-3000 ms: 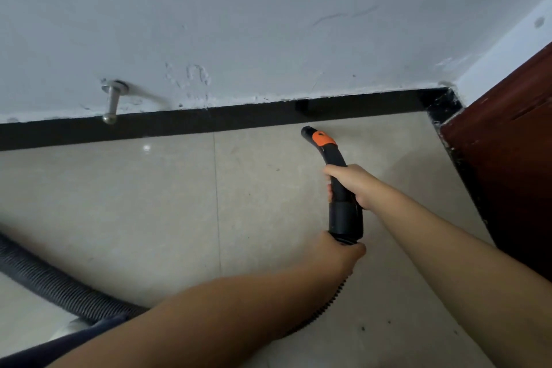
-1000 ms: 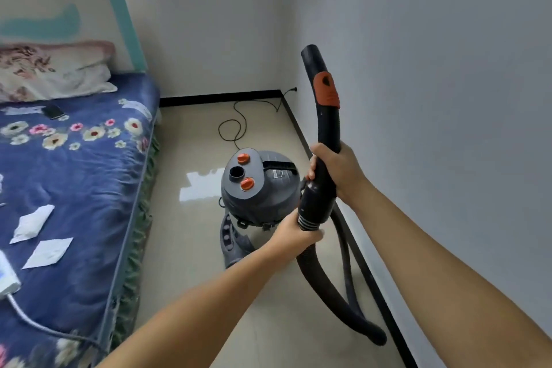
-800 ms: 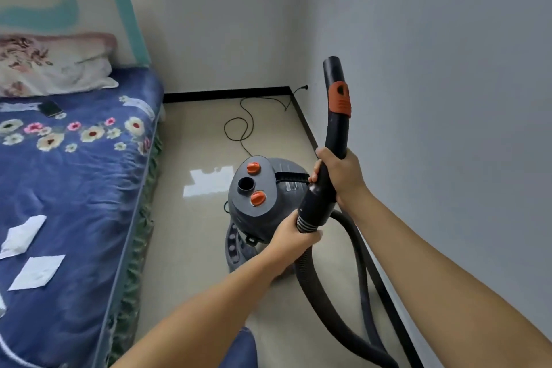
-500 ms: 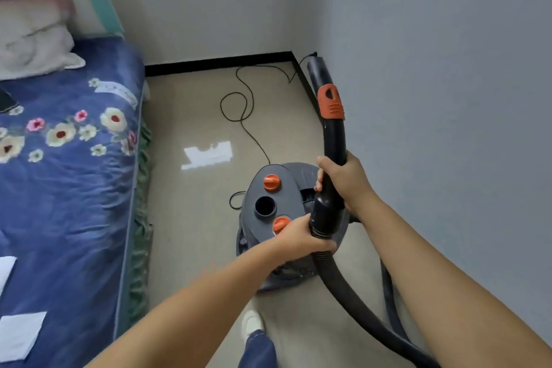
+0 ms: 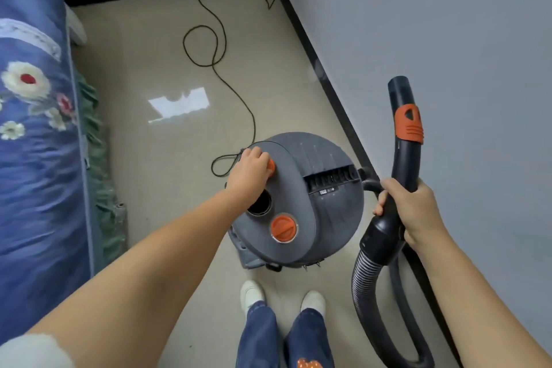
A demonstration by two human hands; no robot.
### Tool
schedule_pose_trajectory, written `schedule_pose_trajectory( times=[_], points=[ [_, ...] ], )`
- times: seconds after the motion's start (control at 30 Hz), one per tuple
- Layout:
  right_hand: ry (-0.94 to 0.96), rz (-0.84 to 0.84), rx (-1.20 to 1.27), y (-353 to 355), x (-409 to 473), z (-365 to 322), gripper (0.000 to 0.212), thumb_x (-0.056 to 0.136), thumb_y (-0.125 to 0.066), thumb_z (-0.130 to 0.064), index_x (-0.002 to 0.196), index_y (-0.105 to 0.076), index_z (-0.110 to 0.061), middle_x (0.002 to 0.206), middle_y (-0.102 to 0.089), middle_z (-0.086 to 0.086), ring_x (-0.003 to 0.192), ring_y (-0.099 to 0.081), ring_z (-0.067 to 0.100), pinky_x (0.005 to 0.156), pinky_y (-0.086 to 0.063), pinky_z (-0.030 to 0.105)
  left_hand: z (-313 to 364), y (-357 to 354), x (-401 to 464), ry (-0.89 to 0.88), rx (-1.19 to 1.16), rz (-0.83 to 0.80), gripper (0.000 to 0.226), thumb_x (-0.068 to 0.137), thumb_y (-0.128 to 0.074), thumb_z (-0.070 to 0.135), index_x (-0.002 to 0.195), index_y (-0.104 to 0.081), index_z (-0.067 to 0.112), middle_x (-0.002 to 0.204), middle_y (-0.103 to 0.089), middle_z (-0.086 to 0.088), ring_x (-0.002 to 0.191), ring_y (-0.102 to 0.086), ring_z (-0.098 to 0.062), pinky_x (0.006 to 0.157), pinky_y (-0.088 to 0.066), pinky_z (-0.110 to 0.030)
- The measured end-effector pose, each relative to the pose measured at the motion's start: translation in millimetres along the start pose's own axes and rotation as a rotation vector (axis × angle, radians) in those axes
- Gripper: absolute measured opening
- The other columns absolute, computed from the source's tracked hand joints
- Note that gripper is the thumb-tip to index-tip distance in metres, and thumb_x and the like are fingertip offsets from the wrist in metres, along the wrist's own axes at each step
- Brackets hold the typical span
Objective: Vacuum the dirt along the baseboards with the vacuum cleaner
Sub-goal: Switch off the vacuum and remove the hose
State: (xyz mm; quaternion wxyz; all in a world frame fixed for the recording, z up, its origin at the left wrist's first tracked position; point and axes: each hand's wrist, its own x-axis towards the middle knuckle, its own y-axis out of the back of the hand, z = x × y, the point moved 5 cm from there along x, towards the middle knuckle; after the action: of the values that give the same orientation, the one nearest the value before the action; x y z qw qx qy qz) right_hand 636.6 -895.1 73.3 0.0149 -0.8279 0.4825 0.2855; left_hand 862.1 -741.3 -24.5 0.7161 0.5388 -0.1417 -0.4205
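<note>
Standing at the vacuum cleaner point(image 5: 310, 197) beside the baseboard point(image 5: 334, 93), the person is curling the left hand point(image 5: 249, 172) over its orange knob point(image 5: 270, 169), likely switching power. The right hand point(image 5: 413, 209) is gripping the hose handle point(image 5: 400, 188), nozzle raised off the floor point(image 5: 155, 182); lowering it along the baseboard should follow.

Our left arm reaches forward and down, the left hand point(image 5: 250, 170) resting on an orange knob point(image 5: 270, 167) with fingers curled over it. Our right hand point(image 5: 409, 206) grips the wand point(image 5: 400, 164), held upright, forearm bare.
</note>
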Motion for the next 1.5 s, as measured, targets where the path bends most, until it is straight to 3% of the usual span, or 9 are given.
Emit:
schedule_pose_trajectory(
  times=[0.4,0.6,0.8,1.0,1.17,1.23,1.3,1.4,1.5],
  points=[
    [-0.003,-0.018,0.032,10,6,-10,0.012,0.088,-0.059,-0.006,0.085,-0.048,-0.01,0.05,-0.05,0.006,0.041,-0.048,0.02,0.05,-0.047,0.03,-1,2,9,0.246,-0.094,-0.013,0.012,0.095,-0.043,0.012,0.098,-0.05,0.003,0.108,-0.052,-0.018,0.096,-0.047,-0.033,0.074,-0.04,-0.039],
    [0.029,-0.014,0.102,14,-8,-37,0.012,0.086,-0.063,-0.008,0.084,-0.052,-0.011,0.057,-0.053,0.006,0.045,-0.053,0.019,0.059,-0.05,0.034,46,-15,-56,0.162,-0.218,0.045,0.046,0.09,-0.049,0.011,0.135,-0.044,0.011,0.143,-0.037,-0.01,0.126,-0.04,-0.032,0.101,-0.039,-0.041],
    [0.106,-0.052,0.23,4,-36,-90,0.014,0.086,-0.069,-0.018,0.083,-0.056,-0.015,0.055,-0.057,-0.002,0.054,-0.059,0.016,0.071,-0.055,0.037,154,-61,-154,0.027,-0.957,-0.497,0.065,0.086,-0.066,0.028,0.14,-0.03,0.031,0.131,-0.05,0.008,0.122,-0.049,-0.009,0.1,-0.039,-0.025],
    [0.022,-0.202,0.613,6,-78,-137,0.015,0.086,-0.068,-0.014,0.087,-0.053,-0.012,0.051,-0.055,-0.002,0.045,-0.055,0.011,0.056,-0.051,0.027,150,-46,-171,0.302,-1.056,0.027,0.05,0.082,-0.072,0.025,0.117,-0.037,0.027,0.095,-0.057,0.011,0.085,-0.059,-0.007,0.068,-0.052,-0.019],
    [-0.053,-0.178,0.755,31,-99,-141,0.016,0.085,-0.069,-0.02,0.088,-0.055,-0.013,0.05,-0.057,-0.002,0.046,-0.058,0.011,0.076,-0.057,0.032,115,-39,-216,0.396,-0.944,0.183,0.048,0.083,-0.072,0.021,0.119,-0.04,0.021,0.09,-0.059,0.008,0.08,-0.06,-0.006,0.069,-0.058,-0.032],
    [-0.148,-0.137,0.792,42,-99,-121,0.02,0.085,-0.07,-0.023,0.095,-0.056,-0.013,0.057,-0.058,-0.001,0.048,-0.06,0.011,0.071,-0.057,0.032,94,-29,-232,0.418,-0.821,0.212,0.042,0.083,-0.072,0.021,0.114,-0.043,0.021,0.089,-0.06,0.005,0.079,-0.062,-0.012,0.071,-0.058,-0.041],
    [-0.267,-0.072,0.82,56,-97,-94,0.024,0.086,-0.069,-0.026,0.101,-0.054,-0.014,0.07,-0.059,0.0,0.056,-0.062,0.011,0.063,-0.054,0.033,78,-8,-239,0.374,-0.627,0.186,0.041,0.083,-0.071,0.02,0.115,-0.045,0.017,0.091,-0.061,0.0,0.08,-0.061,-0.018,0.065,-0.055,-0.036],
    [-0.439,-0.017,0.872,77,-93,-52,0.037,0.089,-0.067,-0.026,0.117,-0.047,-0.013,0.092,-0.059,0.009,0.083,-0.062,0.023,0.084,-0.055,0.044,67,33,-237,0.221,-0.277,0.092,0.039,0.085,-0.066,0.022,0.119,-0.047,0.015,0.094,-0.056,0.002,0.081,-0.055,-0.017,0.056,-0.039,-0.022],
    [-0.522,-0.083,0.625,92,-92,-20,0.026,0.095,-0.059,-0.024,0.114,-0.048,-0.009,0.098,-0.056,0.015,0.08,-0.055,0.03,0.09,-0.047,0.049,65,68,-227,0.071,0.09,0.034,0.04,0.087,-0.06,0.029,0.124,-0.045,0.023,0.102,-0.06,0.003,0.085,-0.057,-0.018,0.062,-0.037,-0.025]
  ],
)
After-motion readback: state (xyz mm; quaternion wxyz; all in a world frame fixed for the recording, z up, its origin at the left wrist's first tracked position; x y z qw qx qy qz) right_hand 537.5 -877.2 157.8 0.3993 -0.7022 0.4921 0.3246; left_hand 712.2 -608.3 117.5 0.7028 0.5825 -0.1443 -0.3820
